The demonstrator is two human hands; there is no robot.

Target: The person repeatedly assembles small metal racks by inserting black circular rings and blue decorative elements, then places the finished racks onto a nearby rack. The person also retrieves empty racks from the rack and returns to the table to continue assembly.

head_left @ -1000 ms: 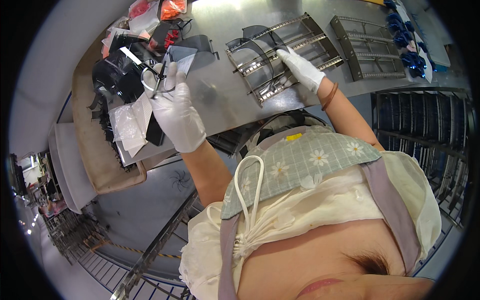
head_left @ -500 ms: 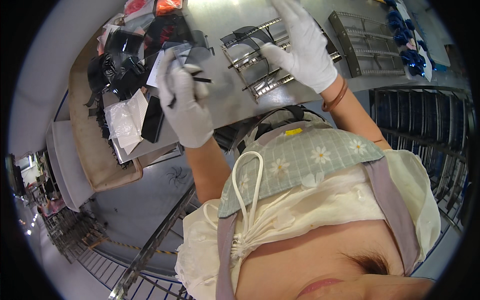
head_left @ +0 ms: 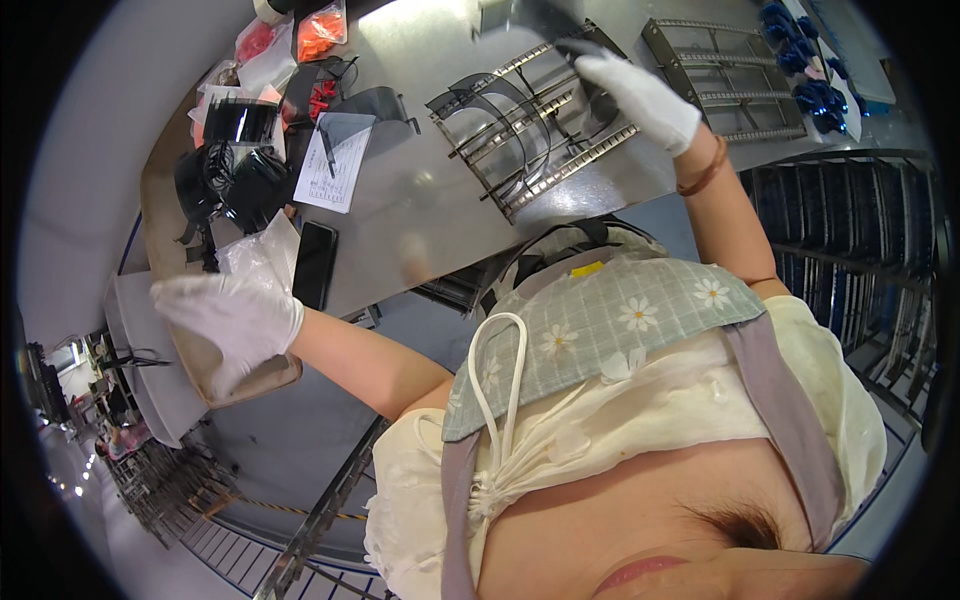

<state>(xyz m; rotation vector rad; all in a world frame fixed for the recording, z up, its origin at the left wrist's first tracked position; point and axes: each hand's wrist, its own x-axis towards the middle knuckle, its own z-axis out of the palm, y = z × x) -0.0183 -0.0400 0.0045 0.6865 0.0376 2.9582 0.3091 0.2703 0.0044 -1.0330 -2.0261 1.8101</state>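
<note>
My left hand, in a white glove, is over the near end of a tan tray. Its fingers are stretched out with the thumb apart, and nothing shows in them. My right hand, also gloved, reaches over a metal rack with slotted rails. Its fingertips are closed on a dark, curved, glossy sheet, which is smeared by motion. Clear and dark curved sheets stand in the rack's slots, left of the right hand.
A second metal rack lies to the right, beside shiny blue pieces. On the left are a written sheet of paper with a pen, a black phone, black curved pieces and orange packets.
My left hand has swung left and nearer, from beside the paper to the tray; the dark thin piece at its fingers is gone. My right hand has moved slightly right, a dark sheet now at its fingertips.
</note>
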